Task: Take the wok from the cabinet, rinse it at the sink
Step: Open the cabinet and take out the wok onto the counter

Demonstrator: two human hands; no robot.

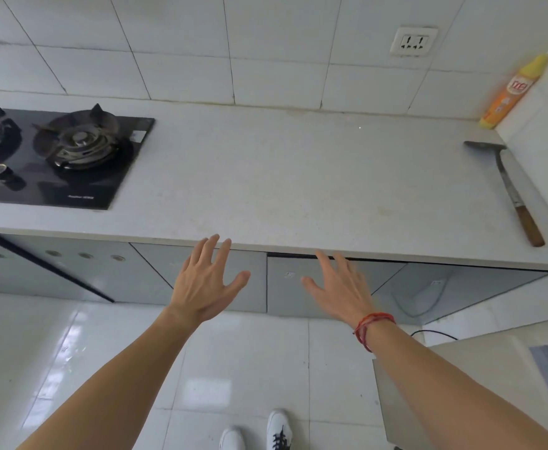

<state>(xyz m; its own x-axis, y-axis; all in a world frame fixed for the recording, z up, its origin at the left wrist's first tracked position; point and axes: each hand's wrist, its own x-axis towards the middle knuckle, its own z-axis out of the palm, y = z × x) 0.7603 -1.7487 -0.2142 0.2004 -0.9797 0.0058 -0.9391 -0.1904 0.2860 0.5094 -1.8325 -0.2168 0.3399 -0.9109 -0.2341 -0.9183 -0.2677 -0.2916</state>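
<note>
Now, hands [272, 284] spread, cabinet [298, 287] shut

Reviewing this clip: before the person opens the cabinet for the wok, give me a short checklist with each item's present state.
1. Both hands free: ok. The left hand and right hand are open and hold nothing.
2. Hands near the cabinet doors: ok, both are spread just below the countertop edge.
3. Doors shut: mostly ok; a dark gap shows above the right door, so it may sit slightly ajar.
4. Wok located: cannot tell, it is not in view.
5. Sink located: cannot tell, none is in view.
6. Countertop space to set the wok: ok; only a spatula and bottle lie far right.
</note>
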